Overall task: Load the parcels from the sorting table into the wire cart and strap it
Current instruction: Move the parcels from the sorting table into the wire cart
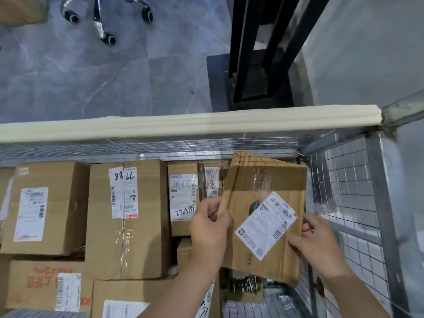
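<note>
While left hand (208, 230) pinches the left edge and right hand (316, 242) curls round the right edge, flat brown cardboard parcel (252, 184) w/ white shipping label sits tilted over the back-right corner of the grey wire-mesh cart (348, 180). Other taped brown cardboard boxes (128, 226) packed inside to its left, cream foam pad (183, 125) on the far rail.

Head view looks steeply down, close above the wire cart (344, 203); floor beyond.
</note>
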{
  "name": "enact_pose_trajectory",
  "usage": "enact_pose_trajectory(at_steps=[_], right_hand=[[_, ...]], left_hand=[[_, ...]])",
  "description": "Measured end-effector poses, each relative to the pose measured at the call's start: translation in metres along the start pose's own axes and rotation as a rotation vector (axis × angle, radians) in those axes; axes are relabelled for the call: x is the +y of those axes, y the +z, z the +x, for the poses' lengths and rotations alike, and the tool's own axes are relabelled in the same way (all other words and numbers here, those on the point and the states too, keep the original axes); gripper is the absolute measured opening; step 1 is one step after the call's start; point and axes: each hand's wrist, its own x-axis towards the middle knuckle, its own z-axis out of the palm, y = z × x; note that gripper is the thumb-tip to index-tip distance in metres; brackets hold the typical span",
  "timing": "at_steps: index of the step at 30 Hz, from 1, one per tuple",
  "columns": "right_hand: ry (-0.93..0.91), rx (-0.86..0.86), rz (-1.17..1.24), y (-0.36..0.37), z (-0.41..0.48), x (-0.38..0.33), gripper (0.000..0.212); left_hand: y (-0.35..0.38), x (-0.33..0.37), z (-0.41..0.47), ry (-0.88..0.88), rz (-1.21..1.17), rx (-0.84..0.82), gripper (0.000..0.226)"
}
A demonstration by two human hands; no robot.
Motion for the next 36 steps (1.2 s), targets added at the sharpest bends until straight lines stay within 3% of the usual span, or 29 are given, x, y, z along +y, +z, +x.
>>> enact_pose_trajectory(at_steps=[12, 17, 21, 29, 36], right_hand=[[-0.036, 0.115, 0.104, -0.021, -0.007, -0.014, 0.07], [-0.082, 0.125, 0.116, -0.014, -0.002, -0.003, 0.072], [-0.072, 0.109, 0.138, 0.006, 0.008, 0.011, 0.067], [-0.088, 0.155, 0.063, 0.044, 0.025, 0.015, 0.027], [-0.062, 0.207, -0.068, 0.054, 0.026, 0.009, 0.047]], left_hand=[[0.016, 0.002, -0.01, -0.098, -0.183, -0.041, 0.021], [0.005, 0.006, 0.005, -0.052, -0.172, -0.059, 0.022], [0.004, -0.004, 0.018, -0.023, -0.053, -0.042, 0.015], [-0.01, -0.03, 0.058, -0.015, 0.164, -0.016, 0.021], [-0.023, -0.044, 0.051, -0.01, 0.26, -0.031, 0.012]])
